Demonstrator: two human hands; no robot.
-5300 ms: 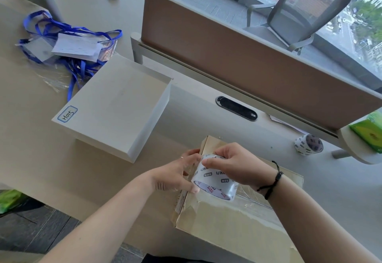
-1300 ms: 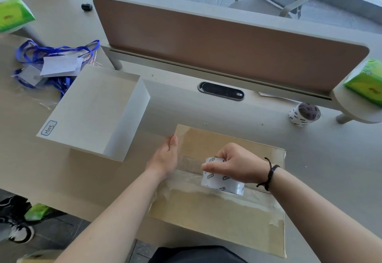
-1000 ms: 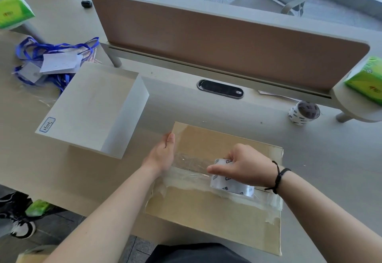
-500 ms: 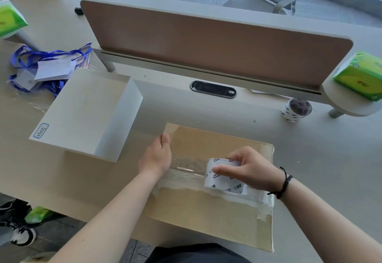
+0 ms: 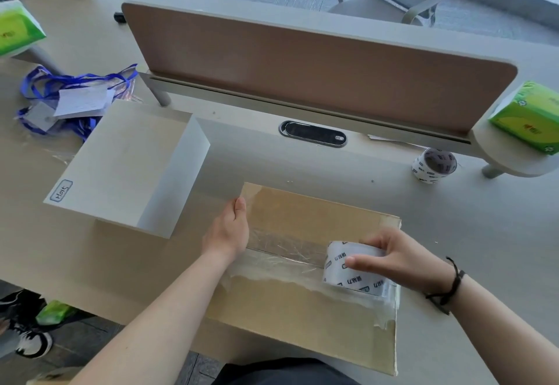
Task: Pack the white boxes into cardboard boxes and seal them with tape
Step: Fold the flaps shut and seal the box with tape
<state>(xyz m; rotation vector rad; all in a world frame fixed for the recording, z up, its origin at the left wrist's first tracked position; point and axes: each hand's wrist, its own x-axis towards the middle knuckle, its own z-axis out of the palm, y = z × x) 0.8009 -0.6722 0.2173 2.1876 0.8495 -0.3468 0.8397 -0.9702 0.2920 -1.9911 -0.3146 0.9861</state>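
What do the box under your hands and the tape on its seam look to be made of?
Cardboard box: brown cardboard, matte, raw edge showing. Tape strip: clear glossy plastic film, wrinkles catching glare. Tape roll in the right hand: printed white, probably that film.

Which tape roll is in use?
The tape roll gripped by the right hand on the cardboard box. The other tape roll stands untouched by the divider.

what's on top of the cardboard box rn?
On the cardboard box: a clear tape strip along the seam, the tape roll gripped by the right hand, and the left hand at its left edge. Contents hidden.
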